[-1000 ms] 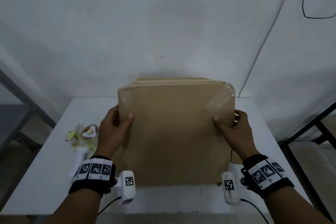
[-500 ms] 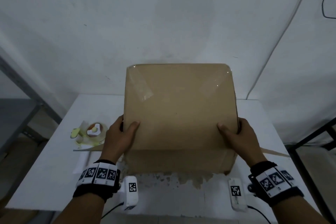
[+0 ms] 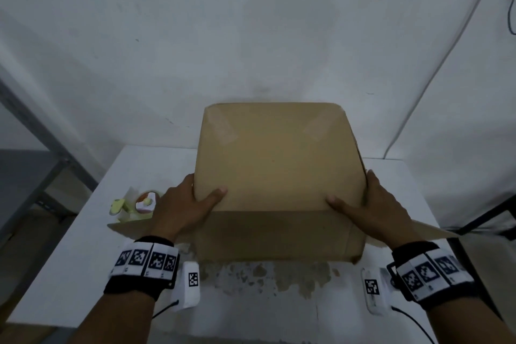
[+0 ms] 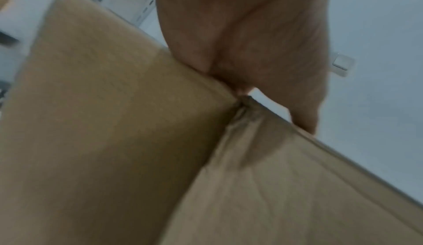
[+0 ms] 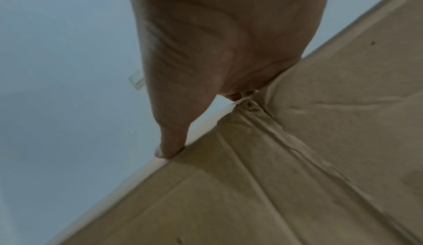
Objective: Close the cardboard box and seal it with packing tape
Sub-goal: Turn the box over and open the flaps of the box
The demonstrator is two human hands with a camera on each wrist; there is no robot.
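A brown cardboard box [image 3: 279, 159] stands on the white table [image 3: 69, 274], its smooth top face up, with clear tape across the two far corners. My left hand [image 3: 184, 207] grips the near left top corner, thumb lying on the top face. My right hand [image 3: 371, 207] grips the near right corner in the same way. Loose flaps [image 3: 125, 227] stick out flat at the box's foot on both sides. In the wrist views each hand [image 4: 240, 31] [image 5: 217, 40] clamps a creased corner of the box [image 4: 114, 122] [image 5: 297, 176]. A roll of packing tape [image 3: 145, 201] lies left of the box.
Worn brown patches mark the table in front of the box. A grey metal shelf frame [image 3: 28, 170] stands at the left and a black frame [image 3: 488, 218] at the right. The white wall is close behind the box, with a cable [image 3: 446, 64] running down it.
The box has tipped away from me: the face that leaned toward me now lies on top, and its near side and splayed flaps show. Both hands stayed on its near corners.
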